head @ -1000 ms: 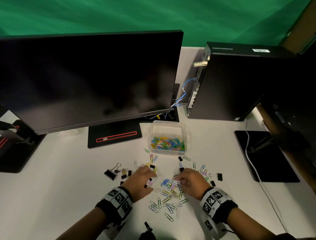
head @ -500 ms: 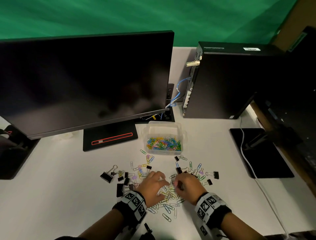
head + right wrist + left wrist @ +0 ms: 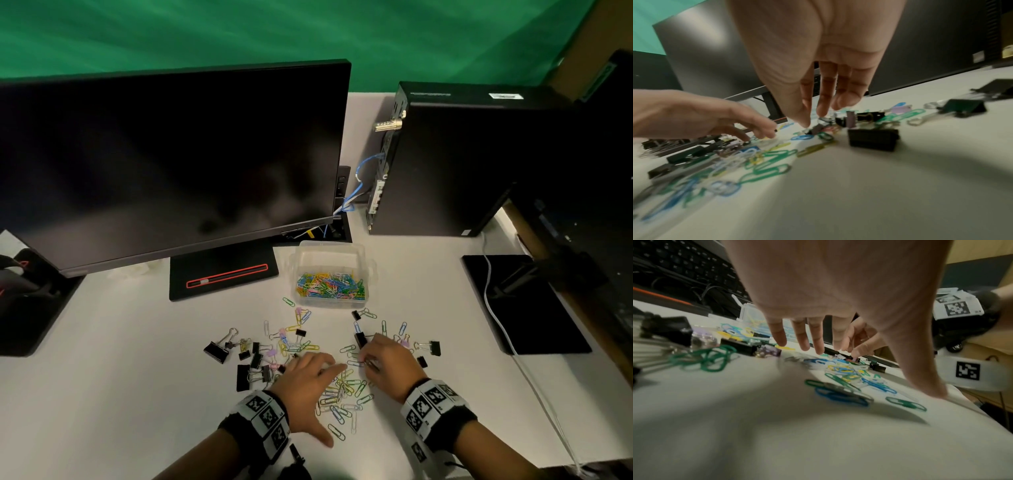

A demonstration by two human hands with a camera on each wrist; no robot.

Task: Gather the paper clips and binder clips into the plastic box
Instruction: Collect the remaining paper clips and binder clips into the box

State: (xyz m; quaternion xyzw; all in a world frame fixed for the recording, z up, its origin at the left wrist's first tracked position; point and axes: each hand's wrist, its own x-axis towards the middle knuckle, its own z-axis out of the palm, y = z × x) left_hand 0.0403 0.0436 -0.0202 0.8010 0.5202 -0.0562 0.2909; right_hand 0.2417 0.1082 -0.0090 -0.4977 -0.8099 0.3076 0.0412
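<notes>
A clear plastic box (image 3: 368, 270) holding coloured paper clips stands in front of the monitor. Loose coloured paper clips (image 3: 342, 394) and black binder clips (image 3: 216, 352) lie scattered on the white table nearer me. My left hand (image 3: 308, 383) hovers palm-down over the central pile with straight, spread fingers (image 3: 803, 340), its thumb tip on the table. My right hand (image 3: 383, 359) is just right of it. Its thumb and fingers (image 3: 823, 112) close together on a small binder clip (image 3: 818, 129) lying among the paper clips.
A large dark monitor (image 3: 171, 164) on a black stand (image 3: 222, 277) fills the back left. A black computer case (image 3: 462, 161) stands back right. A black pad (image 3: 534, 308) and a white cable (image 3: 496, 318) lie to the right. The table's front edge is close to my wrists.
My left hand has slid right onto the central pile and spread its fingers. The right hand has stayed almost in place, its fingertips still down among the clips.
</notes>
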